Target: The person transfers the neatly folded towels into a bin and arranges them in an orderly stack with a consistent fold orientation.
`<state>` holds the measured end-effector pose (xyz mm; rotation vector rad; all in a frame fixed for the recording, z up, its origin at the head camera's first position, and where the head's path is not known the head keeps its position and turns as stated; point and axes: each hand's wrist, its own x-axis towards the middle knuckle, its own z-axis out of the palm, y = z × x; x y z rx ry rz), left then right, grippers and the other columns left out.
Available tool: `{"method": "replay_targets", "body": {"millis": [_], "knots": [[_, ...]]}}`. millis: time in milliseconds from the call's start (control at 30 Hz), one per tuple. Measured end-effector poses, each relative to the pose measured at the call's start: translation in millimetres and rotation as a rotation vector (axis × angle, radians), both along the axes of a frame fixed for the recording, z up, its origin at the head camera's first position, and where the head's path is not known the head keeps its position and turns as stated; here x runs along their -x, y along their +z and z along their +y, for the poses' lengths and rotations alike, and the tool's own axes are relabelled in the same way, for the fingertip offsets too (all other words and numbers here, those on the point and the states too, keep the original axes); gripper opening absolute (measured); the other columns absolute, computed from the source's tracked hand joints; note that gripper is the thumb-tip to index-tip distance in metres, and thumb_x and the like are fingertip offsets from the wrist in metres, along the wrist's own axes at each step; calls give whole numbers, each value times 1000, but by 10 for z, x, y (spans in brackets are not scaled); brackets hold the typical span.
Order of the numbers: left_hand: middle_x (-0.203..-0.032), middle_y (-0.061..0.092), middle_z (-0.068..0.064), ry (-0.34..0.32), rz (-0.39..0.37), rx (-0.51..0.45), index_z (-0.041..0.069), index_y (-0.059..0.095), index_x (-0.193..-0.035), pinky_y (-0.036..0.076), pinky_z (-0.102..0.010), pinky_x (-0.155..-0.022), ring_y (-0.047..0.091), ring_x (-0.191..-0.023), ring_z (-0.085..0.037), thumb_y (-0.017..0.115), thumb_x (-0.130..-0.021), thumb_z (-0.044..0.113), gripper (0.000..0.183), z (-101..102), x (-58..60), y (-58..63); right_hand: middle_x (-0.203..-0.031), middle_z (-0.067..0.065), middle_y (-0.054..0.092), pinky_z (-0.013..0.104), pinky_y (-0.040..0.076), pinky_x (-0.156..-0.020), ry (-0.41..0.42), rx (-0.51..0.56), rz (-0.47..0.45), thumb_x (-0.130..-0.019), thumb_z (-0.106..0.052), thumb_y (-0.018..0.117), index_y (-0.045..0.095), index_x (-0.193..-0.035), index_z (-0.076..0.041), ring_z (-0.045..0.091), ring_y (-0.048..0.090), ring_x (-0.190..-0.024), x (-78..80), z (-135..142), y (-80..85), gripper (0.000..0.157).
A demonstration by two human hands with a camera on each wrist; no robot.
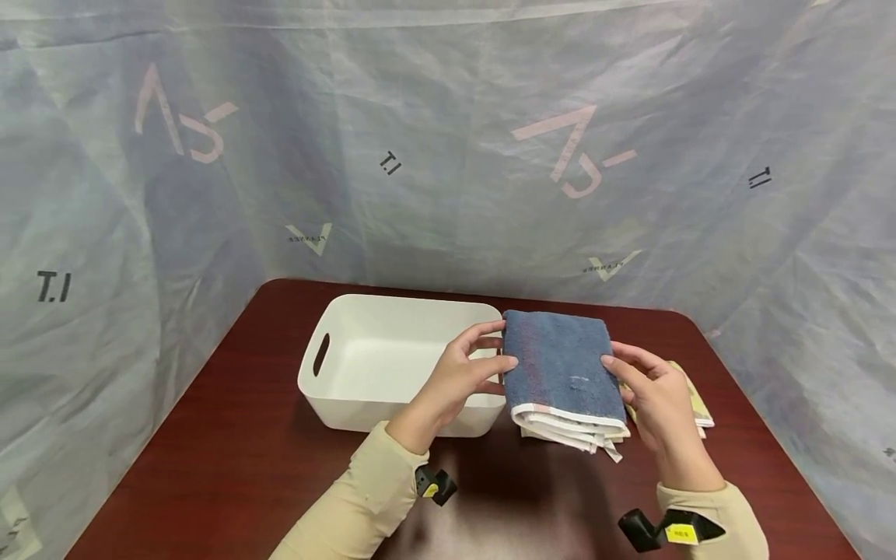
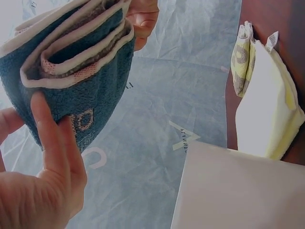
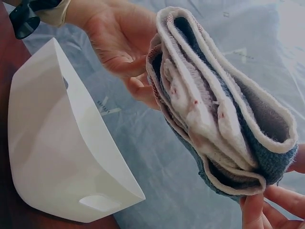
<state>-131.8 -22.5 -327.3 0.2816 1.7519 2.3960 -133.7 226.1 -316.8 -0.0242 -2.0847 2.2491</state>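
A folded blue towel (image 1: 560, 362) with white-bound edges is held up in front of me, its layers showing at the near side. My left hand (image 1: 451, 377) grips its left edge, thumb on top and fingers at the side and below. At the opposite edge my right hand (image 1: 658, 400) pinches it between thumb and fingers. The right wrist view shows the thick stacked folds of the towel (image 3: 209, 105) between both hands. Lower and behind it, a folded pale yellow cloth (image 2: 267, 105) and a patterned yellow-grey cloth (image 2: 241, 67) lie on the table, partly hidden in the head view.
A white plastic bin (image 1: 332, 402) with handle holes stands on the dark red-brown table (image 1: 231, 435), left of the towel and close to my left hand. Grey printed sheeting (image 1: 448, 155) hangs behind the table and along its sides.
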Motion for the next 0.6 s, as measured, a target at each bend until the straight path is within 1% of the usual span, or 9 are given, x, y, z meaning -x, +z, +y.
{"method": "replay_targets", "body": {"millis": [267,433,600], "knots": [[-119,47,-15,2,1,8,10,49,-133,56,-40,-67,60,-82,-22,67,-81,7,55,-11,14,5,-92,-2,58,25,53,-56,11,6,-12,-86,-10,67,72,-92,-24,8,58,-71,0,-13,3,16],[-120,45,-16,-3,4,6,11,49,-133,56,-40,-68,61,-83,-22,67,-81,7,55,-32,28,7,-86,-3,59,24,52,-53,14,19,-1,-86,-8,67,72,-91,-23,8,56,-66,6,-37,17,17],[-121,45,-16,-5,3,13,11,49,-133,56,-40,-69,60,-85,-23,66,-81,7,55,-54,41,14,-84,-3,60,24,53,-53,19,35,10,-87,-5,64,72,-90,-22,8,58,-66,14,-57,27,19]]}}
